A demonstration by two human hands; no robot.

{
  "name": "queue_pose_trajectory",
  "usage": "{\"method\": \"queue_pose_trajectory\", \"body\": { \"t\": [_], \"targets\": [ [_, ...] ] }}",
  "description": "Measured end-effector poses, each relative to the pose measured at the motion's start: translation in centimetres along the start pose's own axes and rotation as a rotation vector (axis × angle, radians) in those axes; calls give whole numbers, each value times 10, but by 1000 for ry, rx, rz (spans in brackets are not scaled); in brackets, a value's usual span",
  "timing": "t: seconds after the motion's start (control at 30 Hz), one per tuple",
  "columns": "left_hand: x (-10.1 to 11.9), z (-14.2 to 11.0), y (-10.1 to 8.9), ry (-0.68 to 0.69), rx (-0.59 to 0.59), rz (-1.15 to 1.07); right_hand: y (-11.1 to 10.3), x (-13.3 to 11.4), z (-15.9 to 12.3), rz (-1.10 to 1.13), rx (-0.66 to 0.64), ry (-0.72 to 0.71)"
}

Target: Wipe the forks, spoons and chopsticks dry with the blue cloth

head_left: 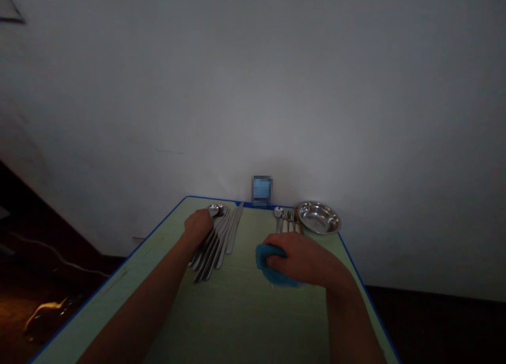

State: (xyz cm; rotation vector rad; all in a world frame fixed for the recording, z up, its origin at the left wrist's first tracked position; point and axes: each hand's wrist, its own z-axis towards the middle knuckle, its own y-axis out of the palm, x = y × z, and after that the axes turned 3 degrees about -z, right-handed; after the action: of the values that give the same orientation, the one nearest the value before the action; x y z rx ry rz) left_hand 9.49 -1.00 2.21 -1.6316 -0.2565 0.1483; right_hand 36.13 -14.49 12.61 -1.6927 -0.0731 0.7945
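Observation:
My left hand [197,226] lies at the far end of a fanned row of long steel cutlery [213,248], its fingers against the spoon bowls [214,210]. Whether it grips them is hard to tell. My right hand [298,258] is closed over a crumpled blue cloth [272,269], pressing it onto the pale green tabletop [237,311]. Beyond that hand, a small group of steel spoons and forks [284,220] lies near the far edge. A shallow stainless steel bowl [318,218] sits at the far right corner, just past the cutlery.
The tabletop has a blue edge strip [158,237] and its far side meets a white wall [253,89]. A pixelated blue object [261,191] stands at the far edge. Left of the table, a pale cable [59,256] runs across the dark floor.

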Motion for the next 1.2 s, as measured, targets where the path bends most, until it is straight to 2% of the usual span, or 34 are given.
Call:
{"method": "queue_pose_trajectory", "body": {
  "t": [0.57,0.93,1.2],
  "targets": [
    [-2,7,-3,-2,39,-67,1,0,-1,0,13,-6],
    [-6,8,-1,-7,19,-119,2,1,1,-5,5,-8],
    [-7,6,-6,-39,19,-141,3,2,2,5,1,-4]
  ]
}}
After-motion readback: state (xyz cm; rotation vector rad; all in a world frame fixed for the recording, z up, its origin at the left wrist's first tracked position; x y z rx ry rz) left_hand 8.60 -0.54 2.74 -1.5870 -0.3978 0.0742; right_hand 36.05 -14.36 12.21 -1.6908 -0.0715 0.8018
